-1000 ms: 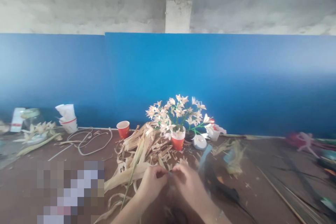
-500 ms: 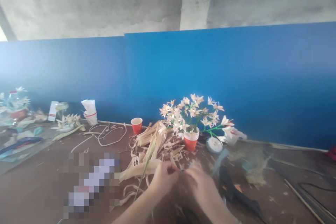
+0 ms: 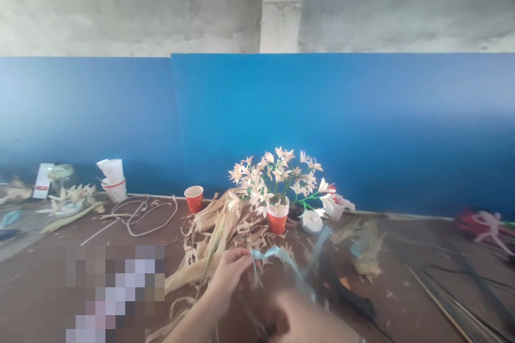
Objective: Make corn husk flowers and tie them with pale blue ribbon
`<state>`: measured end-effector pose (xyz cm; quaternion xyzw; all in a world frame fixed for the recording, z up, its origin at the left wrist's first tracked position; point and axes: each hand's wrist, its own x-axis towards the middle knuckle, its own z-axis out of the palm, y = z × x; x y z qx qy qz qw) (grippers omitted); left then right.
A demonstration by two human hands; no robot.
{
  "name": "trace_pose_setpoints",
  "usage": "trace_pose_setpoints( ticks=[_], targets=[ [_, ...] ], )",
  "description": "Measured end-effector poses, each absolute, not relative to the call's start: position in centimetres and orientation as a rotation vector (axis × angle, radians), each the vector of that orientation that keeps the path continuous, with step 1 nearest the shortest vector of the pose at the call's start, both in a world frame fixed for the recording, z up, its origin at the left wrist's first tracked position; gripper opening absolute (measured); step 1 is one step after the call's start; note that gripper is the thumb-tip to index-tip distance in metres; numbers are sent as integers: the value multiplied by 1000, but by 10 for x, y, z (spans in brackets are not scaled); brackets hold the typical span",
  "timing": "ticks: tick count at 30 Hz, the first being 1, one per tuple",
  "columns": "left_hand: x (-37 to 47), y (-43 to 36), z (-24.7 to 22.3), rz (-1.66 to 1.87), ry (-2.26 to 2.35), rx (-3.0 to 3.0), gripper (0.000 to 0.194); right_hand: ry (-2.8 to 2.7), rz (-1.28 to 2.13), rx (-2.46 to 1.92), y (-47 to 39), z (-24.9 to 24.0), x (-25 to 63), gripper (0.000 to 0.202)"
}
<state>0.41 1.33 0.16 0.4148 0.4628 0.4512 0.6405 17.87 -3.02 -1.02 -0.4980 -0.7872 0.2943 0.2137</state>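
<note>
Thumb and fingers of my left hand [image 3: 230, 274] are closed in a pinch on one end of a light blue ribbon [image 3: 277, 253]. The ribbon twists away to the right and drops toward the table. A thin pale piece hangs below the pinch, too blurred to name. Lower and nearer to me, my right hand [image 3: 300, 316] is smeared by motion, so its fingers and anything in them cannot be made out. Just beyond both hands, a heap of dried husks [image 3: 219, 225] lies beside a red paper cup [image 3: 277, 220] full of cream-white flowers [image 3: 277, 171].
Another red cup [image 3: 193, 201] stands behind the husks, left of which runs a white cable [image 3: 140, 233]. A black corded tool [image 3: 350, 300], perhaps a glue gun, lies right of my hands. Thin rods [image 3: 442, 300] lie farther right. A blue partition [image 3: 322, 107] backs the table.
My hands, close together before, are now apart: the right one has come down and nearer. The blue ribbon now shows stretched out from my left fingers. The view has turned right.
</note>
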Motion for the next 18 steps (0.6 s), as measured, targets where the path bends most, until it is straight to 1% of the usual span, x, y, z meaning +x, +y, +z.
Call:
trace_pose_setpoints(
  ticks=[3, 5, 8, 11, 14, 17, 18],
  targets=[
    [2, 13, 2, 1040, 1003, 865, 15, -2194, 788, -1445, -29, -36, 168, 10],
    [1, 14, 1, 1047, 950, 817, 14, -2223, 698, -1535, -27, -48, 158, 12],
    [-1, 15, -2, 1050, 919, 780, 14, -2298, 620, -1621, -24, -57, 147, 8],
    [-3, 17, -4, 1055, 906, 736, 16, -2320, 625, -1625, -23, -57, 148, 14],
    [-5, 19, -4, 1062, 886, 719, 18, -2312, 596, -1624, -25, -46, 159, 15],
    [-7, 20, -1, 1091, 871, 709, 16, -2237, 590, -1546, -29, -31, 175, 29],
    [-9, 21, 0, 1100, 866, 703, 14, -2208, 620, -1508, -30, -25, 180, 31]
  ],
)
